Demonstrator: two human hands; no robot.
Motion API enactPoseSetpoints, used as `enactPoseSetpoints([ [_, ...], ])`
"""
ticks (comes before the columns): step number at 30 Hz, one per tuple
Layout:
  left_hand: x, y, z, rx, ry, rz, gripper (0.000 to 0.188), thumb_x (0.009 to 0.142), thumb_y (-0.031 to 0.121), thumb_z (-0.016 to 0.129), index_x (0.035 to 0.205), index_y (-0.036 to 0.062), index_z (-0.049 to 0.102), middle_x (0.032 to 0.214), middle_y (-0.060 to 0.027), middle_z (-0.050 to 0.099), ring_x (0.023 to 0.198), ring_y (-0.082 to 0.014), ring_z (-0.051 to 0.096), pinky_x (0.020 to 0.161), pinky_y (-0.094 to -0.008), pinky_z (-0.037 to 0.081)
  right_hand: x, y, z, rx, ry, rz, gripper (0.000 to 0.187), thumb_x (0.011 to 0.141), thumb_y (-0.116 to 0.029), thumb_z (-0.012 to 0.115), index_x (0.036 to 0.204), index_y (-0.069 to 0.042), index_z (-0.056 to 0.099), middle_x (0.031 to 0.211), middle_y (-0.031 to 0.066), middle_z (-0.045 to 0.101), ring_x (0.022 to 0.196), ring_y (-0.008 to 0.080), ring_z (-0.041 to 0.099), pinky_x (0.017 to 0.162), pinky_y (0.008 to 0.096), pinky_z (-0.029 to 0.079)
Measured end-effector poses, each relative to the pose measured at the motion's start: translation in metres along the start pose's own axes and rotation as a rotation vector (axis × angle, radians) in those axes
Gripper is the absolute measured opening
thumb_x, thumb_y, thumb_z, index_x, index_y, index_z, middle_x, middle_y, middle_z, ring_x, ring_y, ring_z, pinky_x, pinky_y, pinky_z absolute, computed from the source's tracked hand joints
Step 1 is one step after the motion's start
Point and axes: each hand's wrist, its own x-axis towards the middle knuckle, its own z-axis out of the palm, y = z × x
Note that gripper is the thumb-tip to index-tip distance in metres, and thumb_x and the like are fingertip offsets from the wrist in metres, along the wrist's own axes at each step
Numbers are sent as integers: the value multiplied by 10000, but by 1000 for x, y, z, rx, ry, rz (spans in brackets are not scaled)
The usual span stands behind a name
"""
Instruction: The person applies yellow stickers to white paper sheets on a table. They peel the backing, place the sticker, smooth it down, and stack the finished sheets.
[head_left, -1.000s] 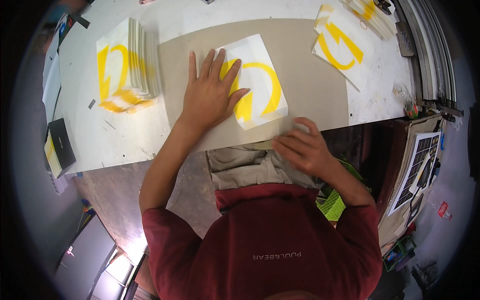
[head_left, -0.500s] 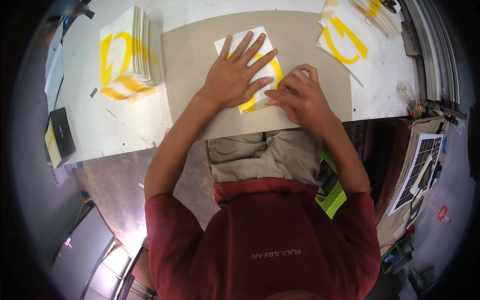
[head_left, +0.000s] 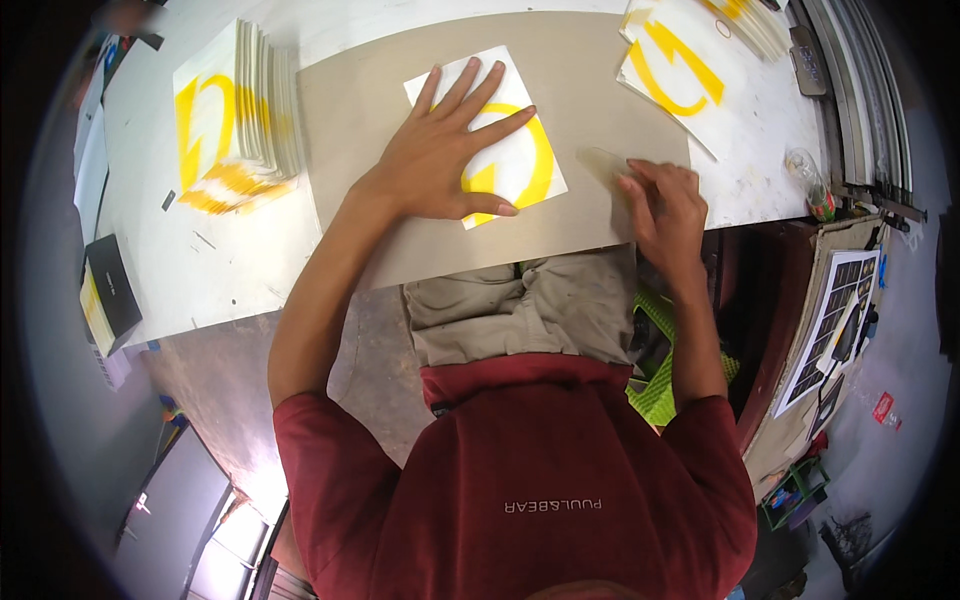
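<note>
My left hand [head_left: 430,160] lies flat with its fingers spread over a white paper piece [head_left: 510,150] printed with a yellow curved mark. Beneath them is a beige board [head_left: 350,100] on the table. To the right of the paper, and apart from it, my right hand [head_left: 668,210] is closed, thumb against fingers. It pinches a thin translucent piece [head_left: 603,160], blurred, whose exact kind I cannot make out.
At the left stands a thick stack of yellow-printed papers [head_left: 215,110]. More printed papers [head_left: 670,75] lie at the far right, near a plastic bottle [head_left: 812,185]. A dark box [head_left: 113,290] sits by the left table edge, and metal rails [head_left: 870,110] line the right side.
My right hand has moved away from the paper to the right, carrying the translucent piece. The paper's lower right corner is now uncovered. My left hand stays spread on the paper.
</note>
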Motion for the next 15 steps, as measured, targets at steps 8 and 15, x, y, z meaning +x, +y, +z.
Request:
enactPoseSetpoints([
  [8,-3,1,1,32,-11,-28,994,803,782,655,1621,295,369,1726,-207,108,1592,-437,51,1259,-632,26,-59,-55,34,188,137,128,272,873,-60,780,1139,-38,728,804,65,694,678,201,599,837,340,428],
  [15,-14,12,4,50,18,-105,949,862,723,636,1632,246,351,1716,-258,82,1587,-461,42,1236,-661,8,-52,-39,27,116,213,178,257,881,-72,772,1132,-39,732,769,41,668,669,190,600,827,349,424],
])
